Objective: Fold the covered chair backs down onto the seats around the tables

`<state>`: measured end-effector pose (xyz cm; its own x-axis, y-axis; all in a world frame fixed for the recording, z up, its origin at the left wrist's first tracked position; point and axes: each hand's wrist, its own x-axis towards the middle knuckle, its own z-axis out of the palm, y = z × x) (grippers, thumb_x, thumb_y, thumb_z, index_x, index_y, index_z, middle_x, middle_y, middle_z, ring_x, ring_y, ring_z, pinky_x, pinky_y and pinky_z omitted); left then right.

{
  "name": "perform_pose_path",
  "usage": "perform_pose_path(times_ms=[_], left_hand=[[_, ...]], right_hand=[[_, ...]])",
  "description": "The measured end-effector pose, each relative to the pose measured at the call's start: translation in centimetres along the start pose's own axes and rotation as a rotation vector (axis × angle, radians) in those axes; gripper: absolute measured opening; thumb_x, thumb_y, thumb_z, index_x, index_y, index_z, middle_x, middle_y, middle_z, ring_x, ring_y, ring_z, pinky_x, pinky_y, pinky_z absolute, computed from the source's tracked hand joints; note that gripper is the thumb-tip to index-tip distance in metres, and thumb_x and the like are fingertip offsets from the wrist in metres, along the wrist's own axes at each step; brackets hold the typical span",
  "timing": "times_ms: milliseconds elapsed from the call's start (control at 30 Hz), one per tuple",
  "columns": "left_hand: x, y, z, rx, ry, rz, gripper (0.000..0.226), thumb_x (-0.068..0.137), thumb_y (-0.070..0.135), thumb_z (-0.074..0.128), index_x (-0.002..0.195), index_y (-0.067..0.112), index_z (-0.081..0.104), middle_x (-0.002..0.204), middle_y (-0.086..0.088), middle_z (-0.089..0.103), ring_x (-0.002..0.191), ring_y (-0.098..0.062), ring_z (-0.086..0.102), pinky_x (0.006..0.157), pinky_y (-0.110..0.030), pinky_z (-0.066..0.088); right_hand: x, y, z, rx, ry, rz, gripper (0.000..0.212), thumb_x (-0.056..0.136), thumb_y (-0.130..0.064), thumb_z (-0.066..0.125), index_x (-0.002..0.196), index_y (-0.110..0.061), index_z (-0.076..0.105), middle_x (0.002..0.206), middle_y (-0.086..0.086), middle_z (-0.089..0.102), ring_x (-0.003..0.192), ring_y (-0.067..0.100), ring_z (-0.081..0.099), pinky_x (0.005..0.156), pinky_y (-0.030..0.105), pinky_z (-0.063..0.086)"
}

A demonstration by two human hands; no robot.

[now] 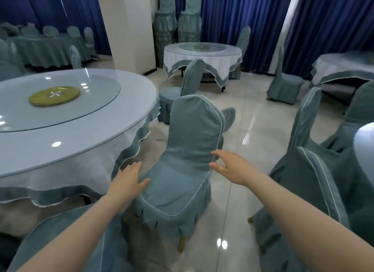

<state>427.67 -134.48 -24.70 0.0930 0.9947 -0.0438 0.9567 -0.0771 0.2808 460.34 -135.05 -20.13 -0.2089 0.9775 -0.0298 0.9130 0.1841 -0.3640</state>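
Note:
A chair in a teal cover [190,142] stands in front of me beside the big round table [66,130], its back upright and facing away. My left hand [129,177] lies flat with straight fingers on the left edge of its seat. At the right edge of the seat, where the back begins, my right hand [230,166] hovers with fingers spread and holds nothing. Another covered chair [189,79] stands behind it with its back up.
More teal covered chairs crowd the right side [315,170] and the lower left [81,241]. A second round table [202,55] stands farther back, with a white pillar [129,28], stacked chairs and blue curtains behind. Glossy tiled floor [253,130] lies between the tables.

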Motion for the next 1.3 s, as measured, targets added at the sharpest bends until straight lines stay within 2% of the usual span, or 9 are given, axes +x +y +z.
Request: perform_pose_path(times_ms=[167,300,400,533,767,933,1067,1167,1300], left_hand=[[11.7,5.2,0.6,-0.008,-0.01,0.061,0.072,0.09,0.048,0.051,0.147,0.013,0.024,0.151,-0.006,0.033,0.137,-0.024,0.032,0.111,-0.039,0.024],[21.3,9.7,-1.3,-0.063,0.02,0.088,0.07,0.087,0.047,0.055,0.145,0.017,0.028,0.145,-0.005,0.041,0.132,-0.026,0.04,0.106,-0.041,0.031],[27.8,13.1,-2.4,-0.11,0.058,0.122,0.071,0.087,0.046,0.056,0.145,0.018,0.028,0.146,-0.006,0.041,0.13,-0.027,0.042,0.104,-0.041,0.035],[35.1,17.6,-1.7,-0.157,0.06,0.087,0.078,0.087,0.051,0.055,0.149,0.016,0.02,0.151,-0.005,0.032,0.133,-0.026,0.039,0.106,-0.04,0.034],[47.5,23.3,0.6,-0.241,0.091,-0.014,0.077,0.088,0.052,0.053,0.149,0.018,0.02,0.152,-0.003,0.032,0.136,-0.024,0.036,0.103,-0.038,0.035],[52.1,24.3,1.6,-0.262,0.049,-0.092,0.078,0.088,0.054,0.052,0.149,0.02,0.019,0.149,-0.004,0.037,0.133,-0.023,0.04,0.102,-0.036,0.036],[56.1,23.0,1.9,-0.287,0.023,-0.177,0.076,0.088,0.054,0.05,0.15,0.023,0.017,0.142,-0.006,0.046,0.12,-0.023,0.052,0.096,-0.034,0.04],[58.9,21.8,2.3,-0.326,0.021,-0.21,0.075,0.09,0.051,0.05,0.15,0.021,0.016,0.15,-0.003,0.035,0.132,-0.022,0.041,0.103,-0.034,0.035],[60.7,20.7,3.2,-0.356,0.01,-0.295,0.075,0.091,0.052,0.047,0.151,0.019,0.015,0.151,-0.003,0.034,0.134,-0.02,0.039,0.102,-0.028,0.033]], right_hand=[[7.8,6.9,-5.2,-0.056,0.047,0.014,0.055,0.092,-0.051,0.049,0.139,-0.023,0.042,0.136,-0.001,0.051,0.118,0.018,0.051,0.1,0.037,0.041],[14.8,11.9,-10.9,-0.101,0.09,0.032,0.054,0.093,-0.052,0.047,0.14,-0.025,0.041,0.143,-0.003,0.045,0.128,0.018,0.044,0.105,0.038,0.038],[19.3,15.5,-14.0,-0.089,0.161,0.019,0.048,0.094,-0.05,0.046,0.136,-0.028,0.048,0.148,-0.003,0.04,0.135,0.017,0.036,0.108,0.036,0.031],[24.9,21.0,-16.2,-0.132,0.122,0.01,0.047,0.093,-0.05,0.046,0.135,-0.029,0.05,0.149,-0.003,0.039,0.136,0.018,0.036,0.108,0.036,0.032],[38.0,31.0,-19.9,-0.125,0.087,-0.058,0.042,0.092,-0.039,0.052,0.132,-0.026,0.051,0.135,-0.007,0.053,0.121,0.018,0.05,0.097,0.035,0.043],[45.9,33.7,-20.0,-0.097,0.036,-0.105,0.045,0.09,-0.037,0.057,0.133,-0.027,0.051,0.138,-0.007,0.052,0.123,0.016,0.049,0.098,0.031,0.039],[53.5,33.1,-18.8,-0.121,-0.033,-0.191,0.05,0.089,-0.04,0.059,0.135,-0.027,0.048,0.14,-0.005,0.049,0.126,0.018,0.046,0.104,0.036,0.039],[58.6,31.7,-17.3,-0.116,-0.092,-0.274,0.051,0.089,-0.04,0.059,0.136,-0.027,0.045,0.139,-0.005,0.049,0.124,0.019,0.047,0.101,0.034,0.04],[64.9,30.0,-15.3,-0.144,-0.156,-0.406,0.054,0.09,-0.04,0.058,0.14,-0.028,0.041,0.143,-0.004,0.044,0.128,0.019,0.044,0.101,0.036,0.04]])
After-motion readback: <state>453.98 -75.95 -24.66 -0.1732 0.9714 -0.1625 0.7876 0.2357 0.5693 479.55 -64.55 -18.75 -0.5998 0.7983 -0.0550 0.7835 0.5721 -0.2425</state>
